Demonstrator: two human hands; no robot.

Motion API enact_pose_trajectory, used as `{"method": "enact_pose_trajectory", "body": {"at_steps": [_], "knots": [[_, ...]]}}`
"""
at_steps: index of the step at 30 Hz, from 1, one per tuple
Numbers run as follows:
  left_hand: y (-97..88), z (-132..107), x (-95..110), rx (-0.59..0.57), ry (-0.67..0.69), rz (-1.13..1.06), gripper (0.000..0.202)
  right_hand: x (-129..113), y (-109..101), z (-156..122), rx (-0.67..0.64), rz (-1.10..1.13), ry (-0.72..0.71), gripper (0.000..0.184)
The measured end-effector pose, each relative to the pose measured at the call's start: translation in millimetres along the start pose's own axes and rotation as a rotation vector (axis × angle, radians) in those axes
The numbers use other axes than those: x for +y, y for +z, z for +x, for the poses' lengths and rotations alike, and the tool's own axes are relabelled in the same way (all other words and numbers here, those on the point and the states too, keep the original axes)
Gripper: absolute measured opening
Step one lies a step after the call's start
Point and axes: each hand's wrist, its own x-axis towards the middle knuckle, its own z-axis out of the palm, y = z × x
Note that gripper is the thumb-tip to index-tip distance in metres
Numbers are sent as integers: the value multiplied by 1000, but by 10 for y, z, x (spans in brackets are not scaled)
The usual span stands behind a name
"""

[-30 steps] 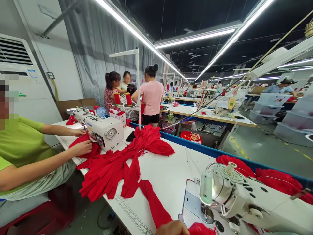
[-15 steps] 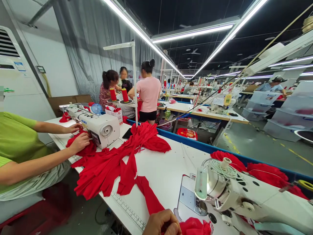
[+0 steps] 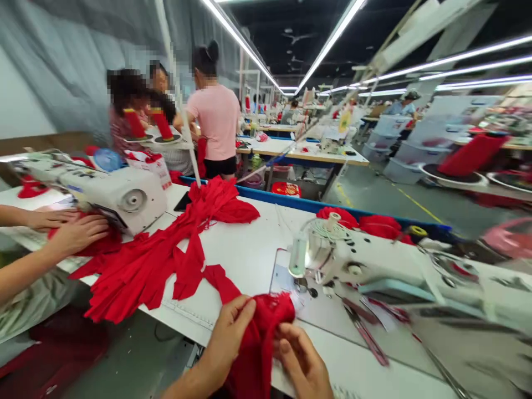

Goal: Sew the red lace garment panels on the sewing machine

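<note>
My left hand (image 3: 226,338) is closed on a red fabric piece (image 3: 260,354), its thumb and fingers pinching the upper left part. At the right edge of the same piece is my right hand (image 3: 301,354), fingers curled and gripping the cloth. The piece has a frayed or lacy top edge and hangs over the front of the white table (image 3: 249,252). Just beyond it stands a white sewing machine (image 3: 353,257), its needle end close to the cloth. A red strip (image 3: 222,282) trails from behind my left hand toward a heap of red fabric strips (image 3: 137,271).
Scissors (image 3: 368,335) with reddish handles lie under the machine arm. To the left, a co-worker's hands (image 3: 85,230) press red cloth at another sewing machine (image 3: 120,191). Red bundles (image 3: 378,226) sit behind my machine in a blue-edged trough. Several people stand farther back.
The view has swung right and down. My right hand has come into view at the cloth, and the red piece is now raised more fully into sight between both hands.
</note>
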Motion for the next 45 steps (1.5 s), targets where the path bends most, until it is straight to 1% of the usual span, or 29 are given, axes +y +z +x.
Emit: {"method": "enact_pose_trajectory", "body": {"at_steps": [1, 3, 6, 8, 9, 11, 13, 14, 15, 16, 18, 19, 20, 21, 22, 23, 24, 26, 27, 29, 31, 33, 35, 37, 38, 39, 41, 44, 45], "knots": [[17, -2, 24, -34, -46, -26, 45, -19, 56, -6, -35, 53, 6, 45], [44, -13, 28, -116, -46, 22, 42, -71, 170, 3, -124, 120, 6, 56], [28, -40, 8, -228, 23, 160, 40, -144, 279, 14, -68, 134, 23, 51], [-55, -33, 64, -233, 82, 233, 39, -186, 248, -12, -25, 151, 67, 44], [-123, -16, 131, -217, 120, 273, 38, -216, 187, -34, -20, 174, 96, 43], [-303, 55, 353, -196, 198, 372, 36, -329, -35, -73, -43, 228, 152, 42], [-492, 182, 650, -273, 229, 537, 33, -533, -374, -66, -88, 213, 203, 39], [-569, 269, 799, -317, 235, 620, 35, -662, -567, -32, -137, 143, 221, 38], [-621, 369, 930, -358, 223, 699, 37, -795, -762, 24, -211, 19, 262, 34], [-644, 479, 1028, -386, 224, 781, 38, -917, -945, 98, -249, -144, 256, 32], [-601, 695, 1087, -481, 253, 973, 39, -1074, -1222, 271, -338, -570, 111, 28], [-543, 783, 1040, -475, 281, 1070, 37, -1091, -1295, 348, -326, -795, -20, 25], [-470, 847, 947, -433, 319, 1181, 33, -1062, -1317, 404, -226, -974, -185, 22], [-389, 885, 814, -322, 394, 1273, 30, -993, -1287, 433, -78, -1107, -339, 21], [-307, 894, 654, -210, 507, 1312, 31, -891, -1213, 436, 57, -1191, -459, 21], [-230, 879, 480, -168, 640, 1293, 33, -768, -1107, 415, 134, -1231, -537, 23], [-162, 843, 303, -240, 762, 1242, 36, -637, -984, 380, 143, -1223, -587, 25], [-61, 740, -14, -496, 912, 1121, 41, -394, -761, 309, 45, -1149, -607, 31], [-30, 686, -143, -616, 923, 1084, 40, -300, -689, 291, -13, -1136, -623, 33], [-4, 598, -328, -745, 885, 1048, 35, -184, -652, 308, -101, -1152, -652, 33], [-8, 543, -430, -753, 832, 1054, 36, -156, -726, 374, -162, -1182, -657, 31], [-16, 516, -469, -729, 814, 1062, 37, -182, -820, 450, -175, -1200, -647, 28], [-5, 507, -466, -707, 819, 1062, 39, -228, -855, 520, -102, -1238, -625, 27], [30, 513, -444, -695, 828, 1091, 41, -277, -816, 594, -25, -1305, -580, 27], [51, 520, -432, -693, 839, 1128, 42, -304, -782, 638, -23, -1330, -556, 26], [72, 527, -423, -688, 859, 1180, 42, -333, -746, 685, -55, -1337, -534, 23], [99, 539, -418, -677, 928, 1296, 40, -405, -699, 788, -188, -1250, -457, 14], [91, 546, -435, -628, 1051, 1377, 37, -539, -739, 911, -436, -975, -214, 9], [79, 547, -443, -611, 1081, 1379, 36, -583, -780, 932, -520, -892, -136, 13]]}}
